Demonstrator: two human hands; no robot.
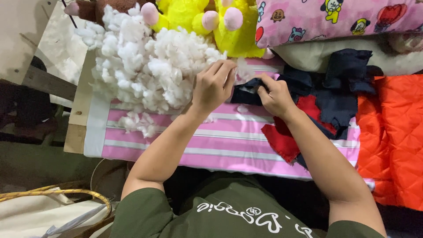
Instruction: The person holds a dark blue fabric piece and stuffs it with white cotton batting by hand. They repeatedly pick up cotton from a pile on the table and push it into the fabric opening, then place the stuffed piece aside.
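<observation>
Two hands: left hand (213,84) pinches white stuffing (145,66), right hand (274,94) grips one dark navy cloth piece (247,93).

The yellow plush toy (229,26) runs off the top edge, its upper part unseen. The left hand (213,86) covers the near edge of the white stuffing (145,61). The right hand (275,94) hides part of the dark navy fabric piece (246,93); its fingertips perhaps pinch it. The orange quilted cloth (392,136) is cut off at the right.

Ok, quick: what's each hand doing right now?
Left hand: closed, pinching white stuffing.
Right hand: closed on the dark blue fabric piece.
</observation>
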